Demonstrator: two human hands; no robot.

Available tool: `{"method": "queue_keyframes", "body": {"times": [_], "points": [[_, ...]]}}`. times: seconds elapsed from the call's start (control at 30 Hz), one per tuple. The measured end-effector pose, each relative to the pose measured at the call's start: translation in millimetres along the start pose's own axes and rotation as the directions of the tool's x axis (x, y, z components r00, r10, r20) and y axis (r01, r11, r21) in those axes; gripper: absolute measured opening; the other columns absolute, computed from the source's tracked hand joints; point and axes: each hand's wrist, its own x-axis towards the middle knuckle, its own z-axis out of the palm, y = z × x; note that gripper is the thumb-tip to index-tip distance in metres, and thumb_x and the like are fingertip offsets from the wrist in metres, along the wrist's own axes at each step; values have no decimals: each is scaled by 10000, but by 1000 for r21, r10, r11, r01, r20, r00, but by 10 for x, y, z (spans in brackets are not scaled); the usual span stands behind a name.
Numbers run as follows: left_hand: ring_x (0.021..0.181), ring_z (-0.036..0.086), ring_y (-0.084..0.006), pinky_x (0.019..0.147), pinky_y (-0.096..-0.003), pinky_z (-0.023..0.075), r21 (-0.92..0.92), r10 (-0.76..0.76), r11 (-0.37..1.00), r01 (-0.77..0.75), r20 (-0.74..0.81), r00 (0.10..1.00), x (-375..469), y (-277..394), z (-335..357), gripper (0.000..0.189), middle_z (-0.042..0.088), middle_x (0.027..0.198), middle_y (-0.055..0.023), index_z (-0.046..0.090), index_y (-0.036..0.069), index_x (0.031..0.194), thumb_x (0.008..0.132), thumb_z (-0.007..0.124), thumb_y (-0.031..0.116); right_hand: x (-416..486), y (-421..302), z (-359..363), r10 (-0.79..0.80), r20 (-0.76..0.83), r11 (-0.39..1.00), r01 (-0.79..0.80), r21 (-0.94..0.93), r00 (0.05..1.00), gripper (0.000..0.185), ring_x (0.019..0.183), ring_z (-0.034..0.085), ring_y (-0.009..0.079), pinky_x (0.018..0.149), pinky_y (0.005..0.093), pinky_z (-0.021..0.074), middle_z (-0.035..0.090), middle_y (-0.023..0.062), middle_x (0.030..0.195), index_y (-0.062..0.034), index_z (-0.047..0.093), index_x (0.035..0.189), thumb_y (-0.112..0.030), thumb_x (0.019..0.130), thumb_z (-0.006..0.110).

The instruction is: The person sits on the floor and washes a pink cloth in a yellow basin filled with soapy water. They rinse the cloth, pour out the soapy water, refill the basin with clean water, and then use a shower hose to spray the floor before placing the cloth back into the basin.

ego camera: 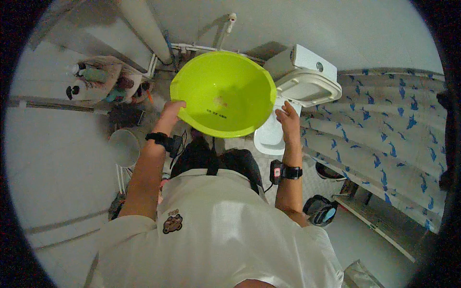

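A lime-green plastic basin [248, 77] is held up in front of me, its hollow side facing me. Some marks and dark printing show on its bottom. My left hand [173, 111] grips the lower left of the rim, thumb on the inner side. My right hand [289, 120] is raised just off the basin's right side, fingers apart and holding nothing. Behind that hand is a white toilet [268, 138] with its lid [306, 88] raised against the cistern [317, 59]. The basin hides part of the toilet and the floor.
Left, a corner shelf [120, 77] carries several bottles. Below it stands a white bucket [124, 147]. A curtain printed with blue fish shapes [385, 133] hangs on the right, above a low shelf [378, 223] and a dark container [320, 210]. White pipes [196, 46] run along the back wall.
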Motion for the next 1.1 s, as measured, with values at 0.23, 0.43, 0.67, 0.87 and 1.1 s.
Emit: {"method": "queue_keyframes", "body": {"times": [0.23,0.43,0.67,0.87,1.1], "points": [[634,581,-289,524,-494,436,105,-22,993,61,-335,942,1334,-612,-497,293,594,772,-149,588,-37,862,706,705,181,676,-655,872,-241,231,958,269,-99,943,448,864,591,132,738,257,486,627,73,1020,23,538,1266,-147,863,638],[794,599,-255,679,-405,471,94,-20,994,59,-373,928,1423,-291,-681,412,633,981,-108,611,-18,1041,699,713,187,1850,-872,1591,-340,306,844,432,-318,889,377,924,663,302,828,359,509,683,196,989,-2,635,1132,-195,808,651],[901,610,-281,752,-392,475,-74,-126,992,103,-448,885,1099,365,-377,445,618,1060,-158,588,-52,1076,677,698,112,3045,-1047,2273,-467,378,537,596,-597,799,445,773,648,363,720,399,506,668,210,842,51,622,1079,-298,806,670],[715,578,-214,627,-383,460,-135,-269,963,234,-571,776,971,480,-290,287,644,853,-71,658,27,901,676,740,185,3404,-1221,2514,-256,625,559,640,-527,738,383,873,622,403,742,469,483,640,252,901,48,589,986,-258,779,689],[733,624,-250,578,-361,496,-266,-223,961,76,-584,781,893,371,-239,435,636,935,-115,586,-42,1066,652,665,65,3511,-1457,2487,-152,818,271,819,-506,555,409,952,596,423,802,501,481,616,264,1028,22,530,1160,-43,762,593]]}}
